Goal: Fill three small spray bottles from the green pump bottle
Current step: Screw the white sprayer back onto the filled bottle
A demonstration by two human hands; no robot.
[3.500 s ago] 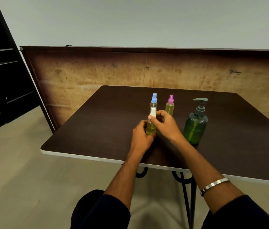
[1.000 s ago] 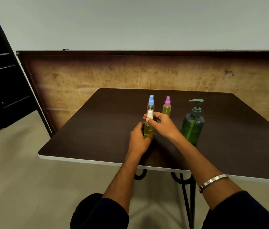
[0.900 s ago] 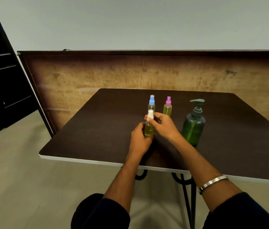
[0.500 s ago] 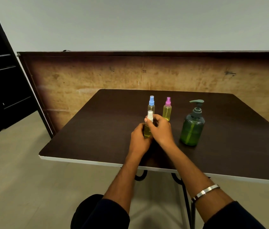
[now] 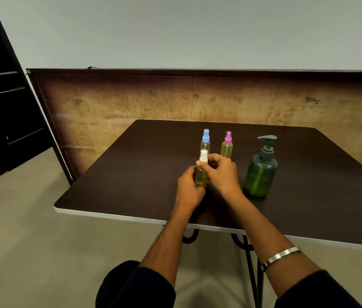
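Your left hand [image 5: 189, 182] wraps around the body of the white-capped spray bottle [image 5: 201, 172], fingers curled about its lower half, so the yellow liquid inside shows between them. Your right hand [image 5: 222, 174] comes in from the other side, and its fingertips [image 5: 198, 163] pinch the bottle's neck just beneath the white cap. The bottle stands upright, toward the near edge of the tabletop [image 5: 131, 174] and about midway along it; your hands hide its base, so I cannot tell whether it rests on the surface or is lifted slightly off it.

Just behind your hands, farther toward the far edge, stand the other two spray bottles, both upright and both showing yellow liquid. The blue-capped spray bottle [image 5: 205, 141] is directly behind the one you hold, and the pink-capped spray bottle [image 5: 227, 145] is just beside it on its right, a small gap between them.

The green pump bottle [image 5: 260, 172] stands upright to the right of your right hand, near it but apart, with its pump spout pointing left. Green liquid fills most of its body.

A silver bracelet [image 5: 280, 257] circles your right forearm, which crosses the white near edge of the tabletop. Dark sleeves [image 5: 144, 287] cover both arms at the bottom of the view.
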